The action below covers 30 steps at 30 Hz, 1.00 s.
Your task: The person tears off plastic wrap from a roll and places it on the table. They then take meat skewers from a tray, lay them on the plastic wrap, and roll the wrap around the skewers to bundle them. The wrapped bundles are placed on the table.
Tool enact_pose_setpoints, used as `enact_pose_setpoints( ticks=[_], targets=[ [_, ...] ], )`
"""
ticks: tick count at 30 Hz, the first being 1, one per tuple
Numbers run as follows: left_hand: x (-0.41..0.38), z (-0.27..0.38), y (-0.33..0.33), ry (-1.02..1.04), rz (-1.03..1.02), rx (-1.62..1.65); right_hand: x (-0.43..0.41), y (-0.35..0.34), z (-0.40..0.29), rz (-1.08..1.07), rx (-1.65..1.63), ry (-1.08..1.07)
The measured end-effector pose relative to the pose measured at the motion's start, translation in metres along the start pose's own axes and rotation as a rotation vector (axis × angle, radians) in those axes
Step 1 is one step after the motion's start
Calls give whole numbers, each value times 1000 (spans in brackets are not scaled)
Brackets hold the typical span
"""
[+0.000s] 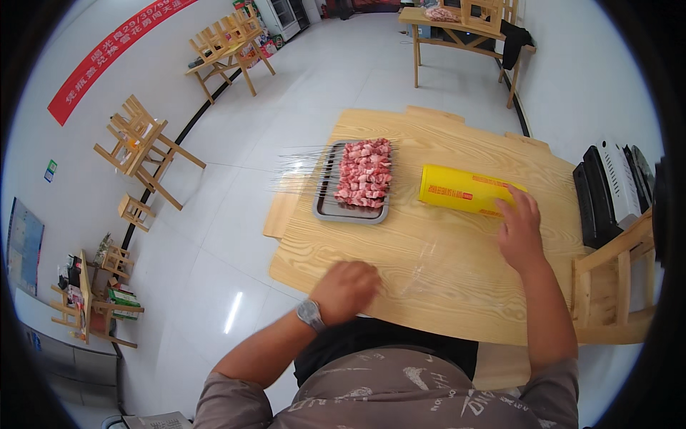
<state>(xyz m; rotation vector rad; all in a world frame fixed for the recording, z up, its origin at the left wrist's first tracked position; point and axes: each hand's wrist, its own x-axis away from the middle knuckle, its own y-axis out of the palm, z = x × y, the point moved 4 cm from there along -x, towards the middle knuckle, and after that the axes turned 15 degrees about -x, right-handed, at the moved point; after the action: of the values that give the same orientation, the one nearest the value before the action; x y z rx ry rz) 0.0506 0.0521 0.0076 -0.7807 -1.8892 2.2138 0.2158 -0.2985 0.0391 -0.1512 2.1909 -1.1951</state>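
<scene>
My right hand (521, 228) is at the right end of a yellow printed roll (463, 191), fingers apart and slightly bent, the fingertips at or just over its surface. Near the front edge of the wooden table (332, 257) is my left hand (347, 287), a wristwatch on its wrist. Its fingers are curled and blurred, and whether they hold anything cannot be seen. Raw meat skewers (364, 172) lie side by side in a grey metal tray (351, 219), with their thin bare ends sticking out past its left rim. A thin transparent film (429, 268) lies on the wood between my hands.
A wooden chair (611, 268) stands against the table's right side. Behind it, black and white appliances (616, 182) stand by the wall. Part of a wooden seat (284, 206) shows at the table's left edge. Further tables (230, 51) with upturned stools stand along the walls.
</scene>
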Motion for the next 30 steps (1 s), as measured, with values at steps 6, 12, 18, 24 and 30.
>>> enact_pose_setpoints(
  ticks=[6,12,18,24,30],
  targets=[
    [-27,-142,-20,-332,116,-237,82,-18,31,108,-90,175],
    [-45,-203,-4,-292,10,-471,140,-5,59,208,-112,363],
    [-59,-214,11,-338,-37,-510,130,-3,52,175,-119,336],
    [-62,-220,15,-307,-32,-555,124,-6,43,171,-122,337],
    [-64,-222,13,-305,-81,-570,122,-6,45,170,-131,342]
  ],
)
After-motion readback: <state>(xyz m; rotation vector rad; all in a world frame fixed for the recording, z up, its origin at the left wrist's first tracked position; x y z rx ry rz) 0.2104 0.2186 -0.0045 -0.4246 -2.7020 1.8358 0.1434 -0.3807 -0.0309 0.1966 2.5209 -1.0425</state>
